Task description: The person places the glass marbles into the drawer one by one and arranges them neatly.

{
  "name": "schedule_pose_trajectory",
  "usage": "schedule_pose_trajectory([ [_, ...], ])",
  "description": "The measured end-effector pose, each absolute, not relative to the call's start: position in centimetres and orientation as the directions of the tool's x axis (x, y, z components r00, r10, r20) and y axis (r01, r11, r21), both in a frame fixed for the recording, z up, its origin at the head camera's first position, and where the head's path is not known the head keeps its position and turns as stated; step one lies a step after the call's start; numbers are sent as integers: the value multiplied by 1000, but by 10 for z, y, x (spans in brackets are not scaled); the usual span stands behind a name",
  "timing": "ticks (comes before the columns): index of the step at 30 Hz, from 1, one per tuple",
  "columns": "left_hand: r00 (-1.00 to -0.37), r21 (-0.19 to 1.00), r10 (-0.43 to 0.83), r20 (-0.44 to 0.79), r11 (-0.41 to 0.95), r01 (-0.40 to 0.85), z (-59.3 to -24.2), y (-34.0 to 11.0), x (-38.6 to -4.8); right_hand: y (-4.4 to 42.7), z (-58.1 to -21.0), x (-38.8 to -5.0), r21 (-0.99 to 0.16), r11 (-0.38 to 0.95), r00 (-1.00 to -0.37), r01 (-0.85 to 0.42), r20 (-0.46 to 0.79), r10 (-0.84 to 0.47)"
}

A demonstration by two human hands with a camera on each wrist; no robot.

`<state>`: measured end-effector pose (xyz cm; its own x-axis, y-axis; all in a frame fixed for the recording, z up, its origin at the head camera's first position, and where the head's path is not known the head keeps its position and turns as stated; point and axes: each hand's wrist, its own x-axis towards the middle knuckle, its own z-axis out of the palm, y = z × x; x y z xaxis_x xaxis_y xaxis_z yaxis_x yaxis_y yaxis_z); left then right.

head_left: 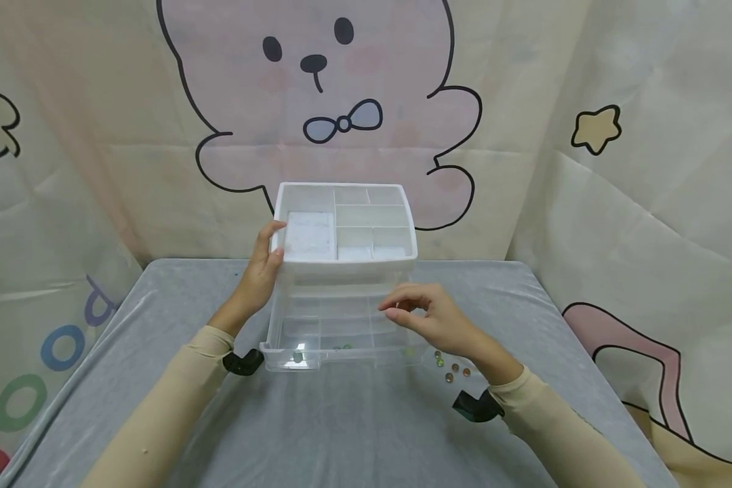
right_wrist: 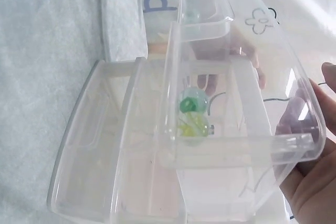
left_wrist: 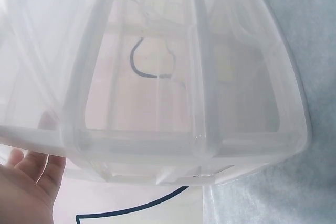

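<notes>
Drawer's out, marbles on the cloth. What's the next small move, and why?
Probably lower the right hand to the loose marbles on the cloth and pinch one: no marble shows in its grasp, the clear drawer stands open with other marbles inside, and the left hand holds the box.

"What's the left side doing?"
"I see the left forearm [head_left: 165,407] angled inward, the left hand [head_left: 257,274] gripping, its thumb [head_left: 274,259] below the forefinger [head_left: 270,230]."
"And the right?"
"On my feed, the right forearm [head_left: 567,434] slants inward; the right hand [head_left: 436,318] hovers lower, fingers [head_left: 410,295] curved, thumb tip [head_left: 394,313] beneath them."
</notes>
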<state>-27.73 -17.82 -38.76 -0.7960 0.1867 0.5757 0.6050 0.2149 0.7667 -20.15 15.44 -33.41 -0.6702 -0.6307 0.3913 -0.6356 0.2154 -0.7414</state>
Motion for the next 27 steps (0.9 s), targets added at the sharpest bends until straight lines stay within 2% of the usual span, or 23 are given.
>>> schedule_pose_trajectory([
  [13,-803,773,186,567,219,596,-388,-178,-276,174,-333,-206,-751,226,-702,-620,402,-588],
  [27,-804,778,185,566,202,594,-388,-177,-276,207,-343,-210,-733,219,-706,-644,458,-540],
])
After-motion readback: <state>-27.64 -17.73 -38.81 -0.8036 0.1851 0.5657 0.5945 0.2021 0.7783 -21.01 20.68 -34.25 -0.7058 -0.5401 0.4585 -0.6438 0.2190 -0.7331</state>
